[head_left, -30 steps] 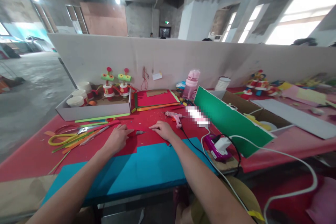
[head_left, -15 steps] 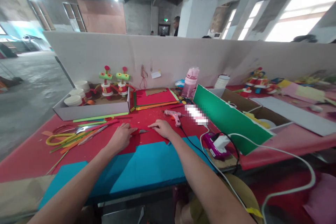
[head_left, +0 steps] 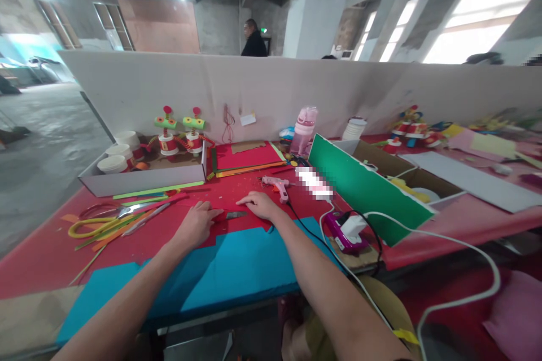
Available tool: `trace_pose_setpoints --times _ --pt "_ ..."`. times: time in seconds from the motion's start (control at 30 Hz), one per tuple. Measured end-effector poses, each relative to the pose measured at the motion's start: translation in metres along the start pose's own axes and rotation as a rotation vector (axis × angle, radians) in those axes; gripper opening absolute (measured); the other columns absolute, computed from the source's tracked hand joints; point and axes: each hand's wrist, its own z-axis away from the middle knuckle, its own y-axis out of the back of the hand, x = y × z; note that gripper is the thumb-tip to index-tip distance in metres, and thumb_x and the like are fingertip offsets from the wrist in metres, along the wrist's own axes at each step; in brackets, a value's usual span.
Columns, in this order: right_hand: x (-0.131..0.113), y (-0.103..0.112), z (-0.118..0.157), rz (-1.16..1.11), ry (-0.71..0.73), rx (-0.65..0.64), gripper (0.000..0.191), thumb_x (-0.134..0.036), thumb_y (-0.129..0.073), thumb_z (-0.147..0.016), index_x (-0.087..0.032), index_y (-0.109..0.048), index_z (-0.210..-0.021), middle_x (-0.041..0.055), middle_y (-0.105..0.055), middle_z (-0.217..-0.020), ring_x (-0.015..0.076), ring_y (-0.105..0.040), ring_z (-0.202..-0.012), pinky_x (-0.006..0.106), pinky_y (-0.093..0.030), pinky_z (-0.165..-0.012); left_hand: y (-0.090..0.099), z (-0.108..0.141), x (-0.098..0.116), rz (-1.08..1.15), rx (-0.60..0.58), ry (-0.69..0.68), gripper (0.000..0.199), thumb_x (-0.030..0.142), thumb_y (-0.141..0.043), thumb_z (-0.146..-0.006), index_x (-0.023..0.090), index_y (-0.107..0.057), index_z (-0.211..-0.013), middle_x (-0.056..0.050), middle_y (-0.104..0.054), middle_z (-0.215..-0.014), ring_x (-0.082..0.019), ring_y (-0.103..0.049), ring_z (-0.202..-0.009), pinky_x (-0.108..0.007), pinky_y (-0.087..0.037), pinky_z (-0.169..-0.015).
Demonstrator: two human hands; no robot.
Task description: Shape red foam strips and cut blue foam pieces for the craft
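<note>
My left hand [head_left: 200, 224] is low over the red surface, its fingers pressed together and pointing right. What they pinch, if anything, blends into the red. My right hand [head_left: 259, 205] rests opposite, with the index finger stretched out toward the left and the palm down. Between the two hands shows a small grey strip [head_left: 236, 215], too small to identify. Red paper [head_left: 226, 225] lies under both hands and overlaps a blue board [head_left: 249, 259] at the near edge. A pink glue gun [head_left: 277, 185] lies just beyond my right hand.
Scissors [head_left: 125, 211] and paper strips [head_left: 114, 231] lie at left. Behind them, a box [head_left: 139, 180] holds robot figures [head_left: 167, 141]. A pink bottle [head_left: 304, 130], green panel [head_left: 364, 192] and purple power strip [head_left: 347, 237] with cables are at right. A person [head_left: 254, 39] is beyond the partition.
Both hands stay nearly in place, while the grey strip between them shows more widely. The view shifts slightly, and the person beyond the partition has moved left.
</note>
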Motion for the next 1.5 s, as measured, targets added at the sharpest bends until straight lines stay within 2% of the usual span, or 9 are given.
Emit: trace_pose_setpoints --times 0.2,0.43,0.8,1.03,1.23,1.5 --pt "0.012 0.019 0.013 -0.147 0.007 0.168 0.024 -0.016 -0.055 -0.085 -0.022 -0.073 -0.101 0.0050 -0.072 -0.103 0.0172 -0.064 -0.096 0.030 -0.046 -0.088 0.006 0.007 -0.008 -0.015 -0.025 0.036 0.045 0.012 -0.045 -0.082 0.021 -0.062 -0.123 -0.011 -0.056 -0.093 -0.024 -0.049 -0.091 -0.035 -0.040 -0.080" --pt "0.025 0.017 0.021 -0.077 -0.045 0.094 0.019 -0.023 -0.063 -0.082 -0.021 -0.073 -0.099 0.0055 -0.072 -0.098 0.0173 -0.064 -0.089 0.028 -0.047 -0.080 0.011 0.011 -0.025 -0.007 -0.034 0.072 0.045 0.014 -0.047 -0.082 0.021 -0.062 -0.123 -0.010 -0.056 -0.091 -0.023 -0.051 -0.090 -0.034 -0.040 -0.081" --pt "0.017 0.013 0.019 0.055 -0.056 0.032 0.020 -0.021 -0.066 -0.081 -0.021 -0.074 -0.100 0.0034 -0.068 -0.086 0.0130 -0.060 -0.074 0.024 -0.044 -0.070 0.017 0.012 -0.027 -0.030 -0.039 0.071 0.045 0.013 -0.047 -0.080 0.021 -0.064 -0.121 -0.010 -0.057 -0.090 -0.024 -0.050 -0.090 -0.036 -0.040 -0.082" --pt "0.013 0.012 0.018 0.069 -0.040 0.008 0.019 -0.024 -0.067 -0.080 -0.023 -0.075 -0.098 0.0029 -0.070 -0.086 0.0136 -0.061 -0.075 0.023 -0.042 -0.068 0.024 0.015 -0.028 -0.074 -0.035 0.087 0.046 0.013 -0.046 -0.079 0.021 -0.064 -0.121 -0.011 -0.056 -0.088 -0.025 -0.051 -0.091 -0.036 -0.040 -0.083" --pt "0.015 0.011 0.018 0.040 -0.030 0.005 0.020 -0.023 -0.065 -0.081 -0.024 -0.075 -0.099 0.0025 -0.070 -0.089 0.0139 -0.063 -0.077 0.023 -0.043 -0.069 0.033 0.024 -0.039 -0.070 -0.062 0.110 0.047 0.011 -0.046 -0.079 0.022 -0.065 -0.120 -0.011 -0.057 -0.094 -0.026 -0.052 -0.099 -0.037 -0.041 -0.087" --pt "0.013 0.011 0.020 0.029 -0.026 0.022 0.019 -0.021 -0.066 -0.081 -0.023 -0.075 -0.097 0.0029 -0.070 -0.089 0.0142 -0.062 -0.077 0.023 -0.044 -0.070 0.039 0.022 -0.044 -0.121 -0.054 0.145 0.044 0.013 -0.047 -0.078 0.022 -0.066 -0.118 -0.010 -0.057 -0.093 -0.025 -0.053 -0.095 -0.037 -0.041 -0.086"
